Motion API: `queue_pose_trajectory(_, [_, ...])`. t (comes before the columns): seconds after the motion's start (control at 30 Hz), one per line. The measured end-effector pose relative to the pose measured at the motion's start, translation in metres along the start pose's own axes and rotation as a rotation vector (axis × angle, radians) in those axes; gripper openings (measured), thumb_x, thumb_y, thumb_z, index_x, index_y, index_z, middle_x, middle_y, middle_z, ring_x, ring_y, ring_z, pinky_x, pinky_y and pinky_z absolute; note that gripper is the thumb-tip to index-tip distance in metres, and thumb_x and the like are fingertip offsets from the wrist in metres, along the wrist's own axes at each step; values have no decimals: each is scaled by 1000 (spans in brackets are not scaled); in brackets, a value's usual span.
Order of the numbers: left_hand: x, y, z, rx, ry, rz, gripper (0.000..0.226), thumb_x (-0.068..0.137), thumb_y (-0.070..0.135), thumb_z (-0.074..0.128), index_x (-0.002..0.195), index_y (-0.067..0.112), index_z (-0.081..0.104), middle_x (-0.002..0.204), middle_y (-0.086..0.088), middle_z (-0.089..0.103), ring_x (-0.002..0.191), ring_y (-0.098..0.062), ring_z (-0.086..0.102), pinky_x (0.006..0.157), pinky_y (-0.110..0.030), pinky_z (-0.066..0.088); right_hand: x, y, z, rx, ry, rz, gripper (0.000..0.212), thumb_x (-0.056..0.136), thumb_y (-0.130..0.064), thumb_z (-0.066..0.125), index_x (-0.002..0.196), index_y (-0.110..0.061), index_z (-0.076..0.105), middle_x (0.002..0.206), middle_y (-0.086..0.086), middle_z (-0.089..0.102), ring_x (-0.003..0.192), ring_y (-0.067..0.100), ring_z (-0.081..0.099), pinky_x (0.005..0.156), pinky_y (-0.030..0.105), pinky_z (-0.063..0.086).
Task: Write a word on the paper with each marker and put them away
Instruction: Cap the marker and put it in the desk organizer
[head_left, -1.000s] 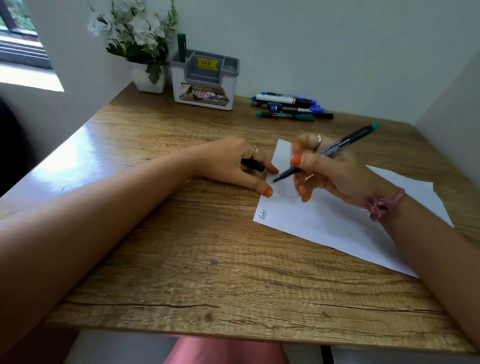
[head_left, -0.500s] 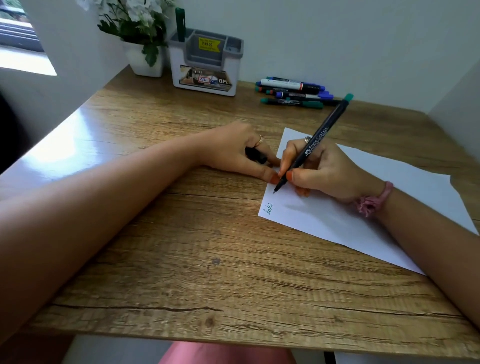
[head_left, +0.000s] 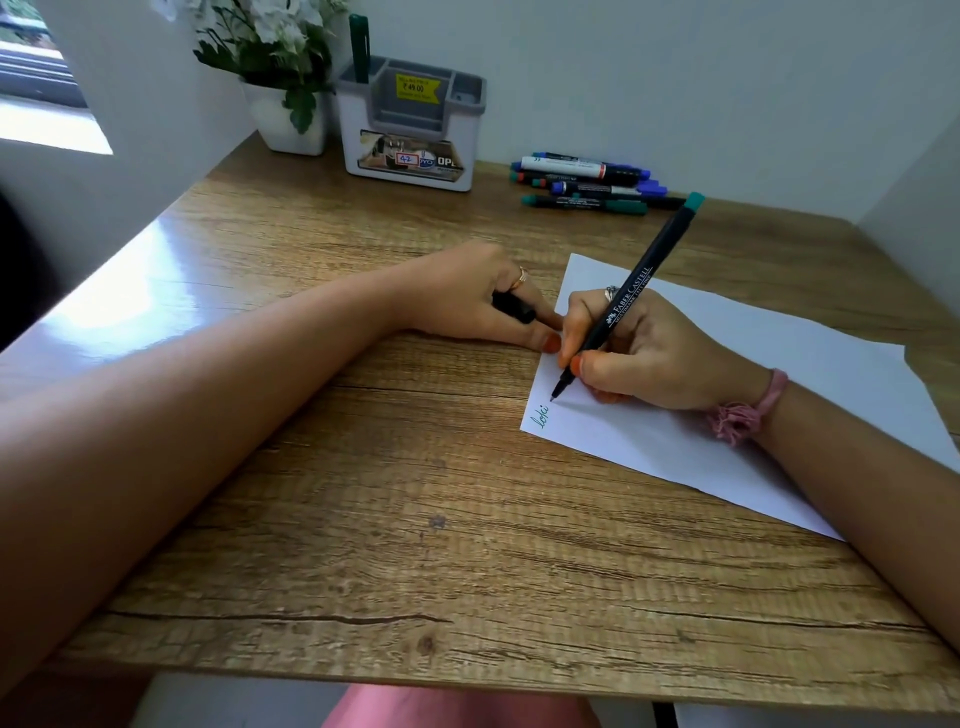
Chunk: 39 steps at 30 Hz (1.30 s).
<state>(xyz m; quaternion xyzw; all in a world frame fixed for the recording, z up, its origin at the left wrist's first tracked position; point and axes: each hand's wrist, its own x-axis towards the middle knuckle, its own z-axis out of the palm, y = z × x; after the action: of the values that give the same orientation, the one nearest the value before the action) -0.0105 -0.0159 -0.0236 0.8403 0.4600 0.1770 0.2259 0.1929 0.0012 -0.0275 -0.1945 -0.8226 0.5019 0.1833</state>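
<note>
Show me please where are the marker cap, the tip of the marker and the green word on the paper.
marker cap (head_left: 514, 307): head view, black body showing between left-hand fingers.
marker tip (head_left: 554, 397): head view, the point touching the paper.
green word (head_left: 541, 415): head view, middle of the writing.

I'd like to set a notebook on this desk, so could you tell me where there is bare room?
Bare wood runs along the wooden desk's near edge, below both forearms, and left of the left hand toward the white flower pot. It is crowded around the white paper sheet and the loose markers beside the grey-and-white organiser.
</note>
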Motion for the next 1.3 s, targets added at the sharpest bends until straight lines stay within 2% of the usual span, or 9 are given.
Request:
queue_pose_trajectory(0.2, [0,0,-1,6,10,-34,36,76,50,60,109,36,66,56,26,58,56,6,51,50,-11,33,2,0,1,-54,53,0,12,75,-1,54,76,-12,59,47,-3,54,40,7,48,42,17,40])
queue_pose_trajectory(0.33, [0,0,0,1,12,-22,39,73,59,58,108,41,63,64,11,64,60,-4,52,51,-15,32,1,1,-1,-29,12,-17,6,71,-13,59,75,-11,59,53,-11,57,43,4,49,43,17,39])
queue_pose_trajectory(0.53, [0,2,-1,3,9,-28,39,66,62,51,102,48,59,71,1,68,60,-5,50,54,-20,33,2,2,-1,-45,46,-21,6,72,-6,58,75,-11,60,54,-4,54,43,7,48,43,18,39])
queue_pose_trajectory(0.6, [0,2,0,-3,13,-32,38,66,62,52,100,48,60,69,3,67,59,-4,50,54,-21,33,1,2,-2,-32,34,-28,6,71,-15,58,75,-12,61,57,2,54,44,9,48,43,19,39])
queue_pose_trajectory(0.77, [0,3,0,-7,18,-34,43,65,62,52,103,44,62,58,20,59,57,2,51,51,-14,32,2,4,-1,-23,52,-28,10,70,-19,57,76,-13,61,54,-5,56,43,4,49,44,16,39])
queue_pose_trajectory(0.97, [0,0,-1,-2,12,-20,38,69,60,54,103,46,59,75,2,70,62,-5,52,52,-15,33,3,3,-2,-57,85,-3,7,73,-6,57,75,-13,58,50,-6,53,40,3,48,43,14,38])
queue_pose_trajectory(1.1, [0,1,0,-10,19,-39,42,69,57,57,105,38,66,78,0,70,64,-3,52,53,-15,33,3,3,-1,-42,53,-15,5,69,-19,58,73,-16,59,55,6,50,41,5,46,42,17,37])
queue_pose_trajectory(1.2, [0,1,0,-3,17,-46,37,73,53,60,106,37,67,76,1,69,61,-1,51,52,-15,33,4,3,-2,-49,71,-14,5,67,-22,57,71,-20,60,53,-3,52,42,6,46,42,18,37])
queue_pose_trajectory(1.3, [0,1,0,-6,2,-42,42,70,58,55,105,39,65,72,6,67,60,-2,51,52,-15,33,4,2,-2,-79,89,-20,5,69,-13,59,72,-17,58,52,-12,56,44,3,48,44,15,39])
